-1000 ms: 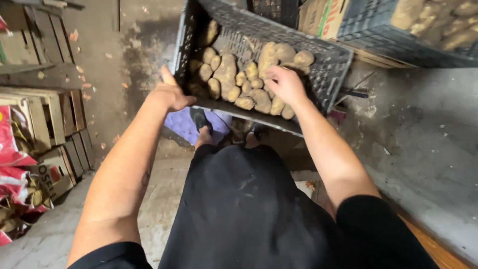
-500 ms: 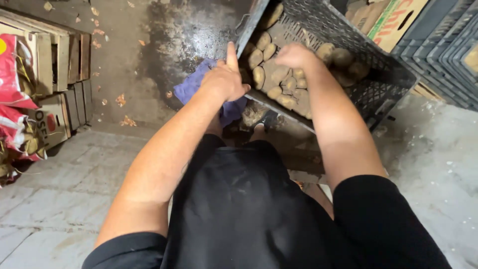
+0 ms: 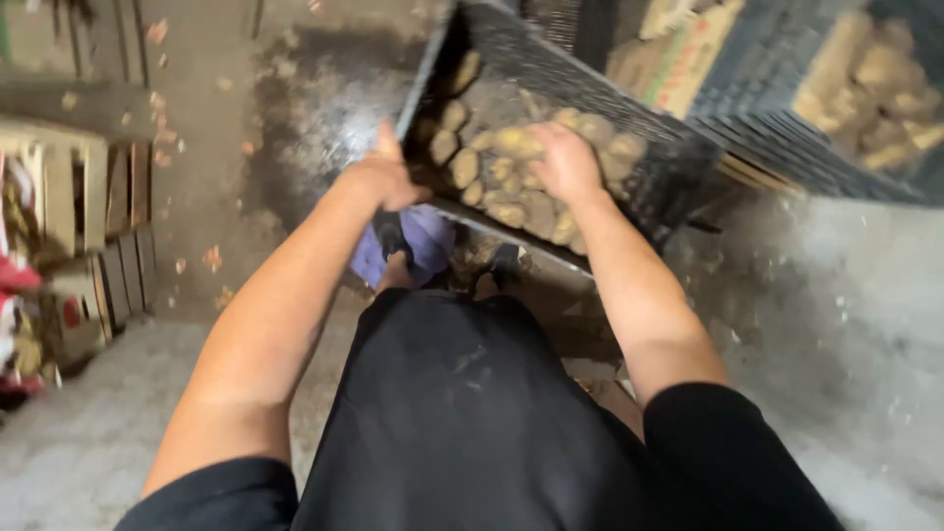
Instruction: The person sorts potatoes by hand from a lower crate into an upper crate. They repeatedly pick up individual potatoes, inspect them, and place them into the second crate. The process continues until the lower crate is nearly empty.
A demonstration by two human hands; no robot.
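Potatoes (image 3: 511,182) are pressed under the right hand (image 3: 562,162), fingers spread wide; the black crate (image 3: 639,147) rim is gripped by left hand (image 3: 383,177) fingers.

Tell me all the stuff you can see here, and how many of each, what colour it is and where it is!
black crate: one, black plastic mesh, tilted, centre top.
potatoes: many, tan and yellowish, inside the black crate.
second crate: one, dark mesh, top right, also with potatoes.
cardboard box: one, brown, top, between the crates.
purple cloth: one, on the floor by the person's feet.
wooden crates: several, pale wood, left edge.
floor: grey concrete, wet patch near the crate.
black garment: one, on the person, bottom centre.
left hand: on the black crate's near-left rim.
right hand: on the potatoes inside.
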